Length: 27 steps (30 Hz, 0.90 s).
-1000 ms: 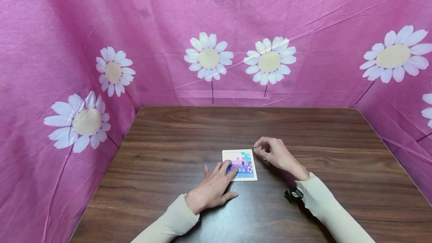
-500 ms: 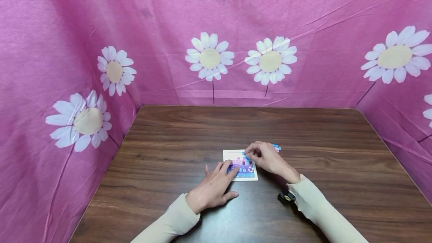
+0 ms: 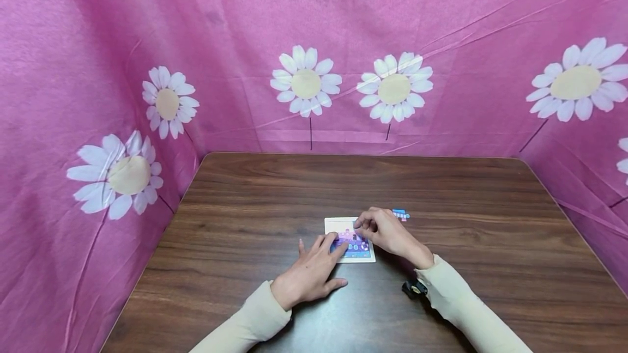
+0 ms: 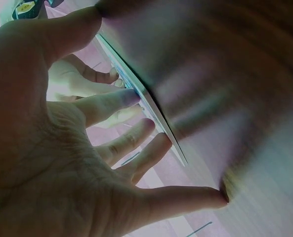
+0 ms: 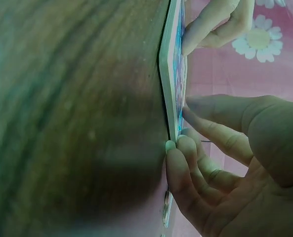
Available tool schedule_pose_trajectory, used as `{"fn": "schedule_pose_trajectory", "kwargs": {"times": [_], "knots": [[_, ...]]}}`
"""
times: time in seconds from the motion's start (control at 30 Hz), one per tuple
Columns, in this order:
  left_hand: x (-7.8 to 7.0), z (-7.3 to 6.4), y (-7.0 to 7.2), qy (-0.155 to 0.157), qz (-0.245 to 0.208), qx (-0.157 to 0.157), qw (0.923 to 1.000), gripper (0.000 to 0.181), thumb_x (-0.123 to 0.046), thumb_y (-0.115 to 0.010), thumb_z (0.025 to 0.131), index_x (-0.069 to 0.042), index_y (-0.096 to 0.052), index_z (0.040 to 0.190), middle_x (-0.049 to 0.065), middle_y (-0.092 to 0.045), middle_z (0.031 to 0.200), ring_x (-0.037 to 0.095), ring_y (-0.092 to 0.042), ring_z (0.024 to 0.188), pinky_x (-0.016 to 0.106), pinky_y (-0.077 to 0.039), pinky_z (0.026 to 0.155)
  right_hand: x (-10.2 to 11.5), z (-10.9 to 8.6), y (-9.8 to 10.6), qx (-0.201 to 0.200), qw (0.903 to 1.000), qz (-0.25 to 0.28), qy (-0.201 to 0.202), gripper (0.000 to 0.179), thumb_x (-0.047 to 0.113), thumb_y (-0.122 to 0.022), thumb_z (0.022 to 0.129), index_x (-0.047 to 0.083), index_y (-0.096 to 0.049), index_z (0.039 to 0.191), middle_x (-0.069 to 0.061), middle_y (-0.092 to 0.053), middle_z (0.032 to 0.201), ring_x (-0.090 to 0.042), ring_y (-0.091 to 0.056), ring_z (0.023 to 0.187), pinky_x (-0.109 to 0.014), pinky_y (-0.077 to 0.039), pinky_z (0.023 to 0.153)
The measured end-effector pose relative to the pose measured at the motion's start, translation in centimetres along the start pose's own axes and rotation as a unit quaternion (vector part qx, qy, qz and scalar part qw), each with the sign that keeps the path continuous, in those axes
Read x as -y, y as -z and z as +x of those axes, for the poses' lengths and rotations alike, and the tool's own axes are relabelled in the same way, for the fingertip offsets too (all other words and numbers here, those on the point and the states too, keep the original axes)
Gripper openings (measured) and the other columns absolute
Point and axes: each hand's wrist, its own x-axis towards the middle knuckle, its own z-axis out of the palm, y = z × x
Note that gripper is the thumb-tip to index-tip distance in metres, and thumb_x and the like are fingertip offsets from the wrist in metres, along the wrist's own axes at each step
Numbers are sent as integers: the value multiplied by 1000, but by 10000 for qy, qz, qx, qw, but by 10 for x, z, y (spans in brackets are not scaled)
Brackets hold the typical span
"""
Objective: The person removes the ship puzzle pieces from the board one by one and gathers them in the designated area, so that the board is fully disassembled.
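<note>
A small square jigsaw puzzle board (image 3: 338, 224) with a pale frame lies mid-table. Purple, pink and blue picture pieces (image 3: 360, 254) fill its lower part, while its upper left shows bare and pale. My left hand (image 3: 309, 279) is spread flat, its fingertips resting on the board's left part and the thumb out on the table. Over the board's upper right, my right hand (image 3: 390, 233) pinches a puzzle piece between thumb and index finger, mostly hidden by the fingers. In the right wrist view these fingertips meet the board's face; the other fingers (image 5: 178, 158) hang by its edge.
Loose blue and pink puzzle pieces (image 3: 401, 214) lie on the wooden table (image 3: 265, 189), just beyond the right hand. A pink curtain with daisies (image 3: 324, 26) hangs along the back and sides. A black device (image 3: 414, 289) is strapped under the right wrist.
My right hand has moved left from beside the board onto its upper right corner, bringing a blue piece. The loose pieces behind it have come into view. My left hand stays put.
</note>
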Motion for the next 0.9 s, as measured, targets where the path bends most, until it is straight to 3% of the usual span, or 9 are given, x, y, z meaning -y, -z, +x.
{"fn": "schedule_pose_trajectory", "kwargs": {"times": [0.5,0.9], "knots": [[0,0,-1,20,6,-15,10000,75,-51,-69,97,-20,-43,159,11,-37,163,29,-42,147,80,-42,101,4,-1,-2,46,9999,-119,-71,8,12,-82,89,10,-78,95,0,-65,83,-8,-58,74,-22,-47,68],[-2,-1,0,18,93,1,10000,74,-52,-68,97,-20,-43,159,10,-37,163,29,-42,146,79,-43,101,5,-2,-3,-125,9989,-444,61,11,14,-86,86,14,-80,95,-2,-64,103,-16,-59,88,-29,-47,77]]}}
